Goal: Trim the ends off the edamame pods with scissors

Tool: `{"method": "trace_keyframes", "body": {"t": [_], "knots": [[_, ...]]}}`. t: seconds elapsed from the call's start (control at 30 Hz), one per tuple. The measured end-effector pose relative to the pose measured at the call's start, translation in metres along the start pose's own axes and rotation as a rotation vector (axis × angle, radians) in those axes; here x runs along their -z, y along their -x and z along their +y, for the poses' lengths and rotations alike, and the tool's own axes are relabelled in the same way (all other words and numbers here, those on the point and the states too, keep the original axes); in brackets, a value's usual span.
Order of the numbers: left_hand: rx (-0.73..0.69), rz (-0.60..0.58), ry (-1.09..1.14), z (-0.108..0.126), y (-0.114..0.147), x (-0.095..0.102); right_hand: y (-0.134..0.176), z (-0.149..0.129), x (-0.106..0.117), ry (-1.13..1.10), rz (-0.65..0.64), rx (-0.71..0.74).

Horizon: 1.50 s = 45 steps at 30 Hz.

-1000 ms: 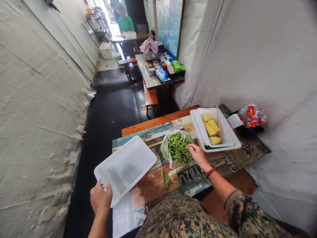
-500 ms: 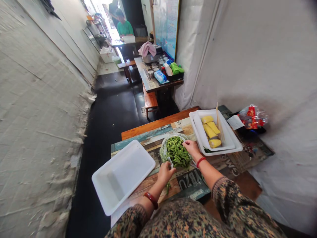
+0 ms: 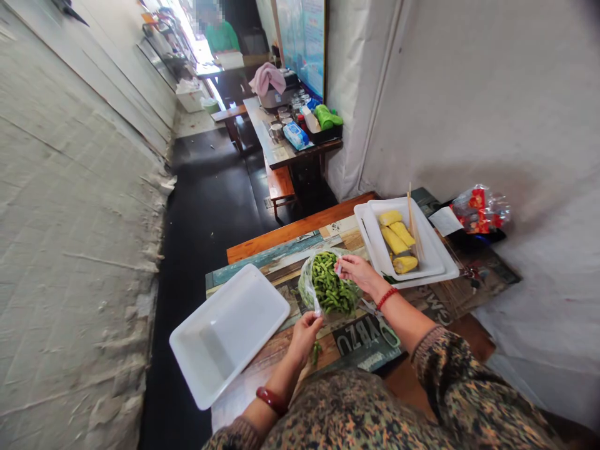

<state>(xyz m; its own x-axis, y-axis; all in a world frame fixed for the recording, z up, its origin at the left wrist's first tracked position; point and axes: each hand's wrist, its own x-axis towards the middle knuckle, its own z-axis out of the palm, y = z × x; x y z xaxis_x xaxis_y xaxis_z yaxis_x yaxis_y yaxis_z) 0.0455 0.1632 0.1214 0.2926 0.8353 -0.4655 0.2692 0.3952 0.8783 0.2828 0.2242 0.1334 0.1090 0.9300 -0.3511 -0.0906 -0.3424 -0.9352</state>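
Note:
A clear plastic bag (image 3: 307, 289) full of green edamame pods (image 3: 330, 284) stands on the patchwork-patterned table. With its fingers pinched, my left hand (image 3: 305, 334) holds the bag's near rim. My right hand (image 3: 359, 273) pinches the rim on the right side, over the pods. The bag's mouth is open between my hands. A few loose pods (image 3: 317, 354) lie on the table close to my left hand. Partly under my right forearm are scissors with green handles (image 3: 390, 334).
An empty white tray (image 3: 253, 312) lies at the left. On the right, stacked white trays (image 3: 440, 265) hold corn pieces (image 3: 398, 237) and wooden skewers (image 3: 415, 228). Beyond them is a red and clear package (image 3: 480, 209). Farther off are a cluttered table (image 3: 276, 156) and a person in green (image 3: 222, 37).
My right hand has moved left and up with the bag's rim, and my left hand has shifted slightly down and left. The scissors have come into view.

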Motion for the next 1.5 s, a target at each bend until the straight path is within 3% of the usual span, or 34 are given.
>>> {"method": "trace_keyframes", "body": {"t": [0.17, 0.33, 0.5, 0.6, 0.8, 0.9, 1.03, 1.27, 1.37, 1.5], "knots": [[-0.032, 0.000, 0.090, 0.017, -0.002, -0.001, 0.012, -0.012, 0.008, 0.036, -0.099, 0.035], [0.030, -0.090, 0.243, 0.037, 0.005, -0.001, 0.031, -0.019, 0.038, 0.141, -0.094, 0.056], [0.030, -0.089, 0.232, 0.054, 0.007, -0.006, 0.043, -0.029, 0.059, 0.221, -0.078, 0.075], [0.050, -0.113, 0.231, 0.066, 0.004, -0.010, 0.044, -0.036, 0.051, 0.230, -0.063, 0.094], [0.026, -0.083, 0.246, 0.093, -0.013, -0.021, 0.055, -0.037, -0.009, 0.309, -0.067, 0.214], [-0.021, -0.066, 0.213, 0.106, -0.026, -0.028, 0.057, -0.032, -0.027, 0.341, -0.066, 0.263], [-0.089, -0.083, 0.150, 0.130, -0.048, -0.035, 0.042, -0.037, -0.028, 0.339, -0.019, 0.308], [-0.265, -0.097, 0.072, 0.181, -0.078, -0.050, 0.013, -0.068, -0.016, 0.317, 0.196, 0.381], [-0.327, -0.074, 0.082, 0.181, -0.082, -0.054, 0.009, -0.068, -0.009, 0.351, 0.237, 0.399], [-0.241, -0.150, 0.095, 0.157, -0.087, -0.054, 0.006, -0.047, -0.009, 0.443, 0.230, 0.387]]}}
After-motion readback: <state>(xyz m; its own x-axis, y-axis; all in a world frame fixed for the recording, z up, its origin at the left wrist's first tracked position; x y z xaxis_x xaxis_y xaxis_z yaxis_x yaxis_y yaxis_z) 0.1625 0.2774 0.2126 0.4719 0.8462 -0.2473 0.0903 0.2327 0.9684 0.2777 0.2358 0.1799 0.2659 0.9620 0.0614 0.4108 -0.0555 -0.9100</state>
